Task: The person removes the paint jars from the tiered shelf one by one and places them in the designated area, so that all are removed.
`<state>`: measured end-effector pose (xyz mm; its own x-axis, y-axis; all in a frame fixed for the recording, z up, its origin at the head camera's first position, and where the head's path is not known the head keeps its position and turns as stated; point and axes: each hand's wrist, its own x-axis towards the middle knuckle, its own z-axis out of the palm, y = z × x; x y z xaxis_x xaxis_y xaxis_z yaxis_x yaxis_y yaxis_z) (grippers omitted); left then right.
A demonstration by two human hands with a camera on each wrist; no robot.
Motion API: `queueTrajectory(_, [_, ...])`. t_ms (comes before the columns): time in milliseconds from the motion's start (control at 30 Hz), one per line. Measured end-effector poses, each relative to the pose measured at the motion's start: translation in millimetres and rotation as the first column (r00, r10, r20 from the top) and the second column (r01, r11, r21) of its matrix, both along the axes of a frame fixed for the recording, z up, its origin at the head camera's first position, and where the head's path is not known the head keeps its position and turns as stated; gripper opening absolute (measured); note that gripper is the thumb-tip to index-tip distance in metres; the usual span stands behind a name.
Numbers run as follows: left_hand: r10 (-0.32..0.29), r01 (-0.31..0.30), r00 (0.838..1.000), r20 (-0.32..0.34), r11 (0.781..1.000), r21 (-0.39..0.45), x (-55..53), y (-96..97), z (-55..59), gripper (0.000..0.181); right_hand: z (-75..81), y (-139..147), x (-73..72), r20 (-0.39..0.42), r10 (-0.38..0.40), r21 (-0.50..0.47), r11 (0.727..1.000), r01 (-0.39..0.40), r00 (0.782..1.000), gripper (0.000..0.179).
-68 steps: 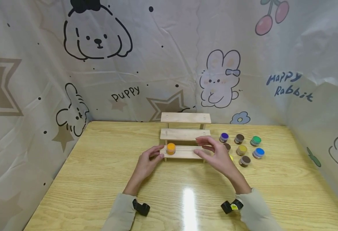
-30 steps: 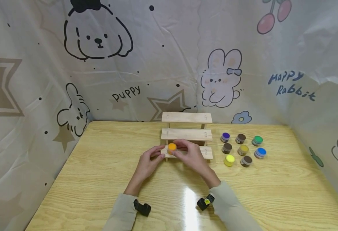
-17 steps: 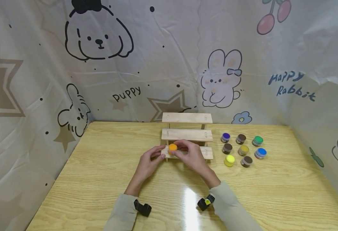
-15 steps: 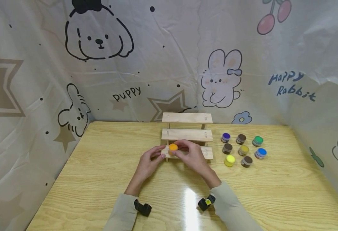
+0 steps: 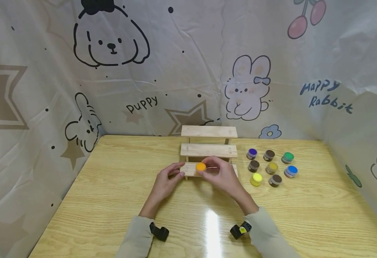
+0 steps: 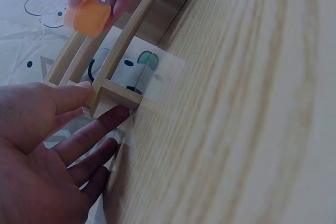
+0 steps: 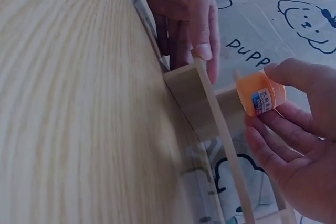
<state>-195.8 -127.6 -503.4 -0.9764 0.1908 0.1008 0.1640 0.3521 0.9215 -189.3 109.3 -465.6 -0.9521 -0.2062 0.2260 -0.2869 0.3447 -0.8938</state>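
Note:
An orange paint jar (image 5: 200, 167) is pinched between the thumb and fingers of my right hand (image 5: 223, 177), over the lowest step of a three-step wooden display stand (image 5: 209, 149). In the right wrist view the jar (image 7: 257, 93) shows a small printed label and appears raised off the board. My left hand (image 5: 166, 182) holds the left end of that lowest step. The left wrist view shows its thumb (image 6: 73, 97) against the board and its index finger by the leg, the other fingers bent loosely below.
Right of the stand, several paint jars stand on the wood-grain table (image 5: 117, 204): a yellow one (image 5: 256, 179), a blue one (image 5: 290, 171), a green one (image 5: 287, 157), a purple one (image 5: 252, 154) and some dark brown ones (image 5: 275, 180). A printed curtain (image 5: 188, 71) hangs behind.
My right hand came in from the right, took hold of the orange jar near the step's left end, and has shifted it rightward. The left hand keeps its place at the stand.

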Motion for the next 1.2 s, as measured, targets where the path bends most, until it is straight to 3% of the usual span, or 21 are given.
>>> queueTrajectory(300, [-0.001, 0.001, 1.000, -0.016, 1.000, -0.003, 0.7, -0.5, -1.7, 0.037, 7.5, 24, 14.9, -0.009, -0.003, -0.050, 0.999, 0.003, 1.000, 0.033])
queueTrajectory(700, [0.008, -0.008, 1.000, -0.029, 1.000, 0.001, 1.1, -0.6, -2.4, 0.038, 13.7, 56, 33.2, -0.103, -0.027, -0.048, 0.999, 0.023, 0.994, 0.032])
queueTrajectory(1200, [-0.003, 0.003, 1.000, -0.022, 1.000, -0.004, 0.6, -1.2, -2.5, 0.037, 21.8, 100, 55.2, -0.106, -0.127, 0.028, 0.991, 0.130, 0.986, 0.039])
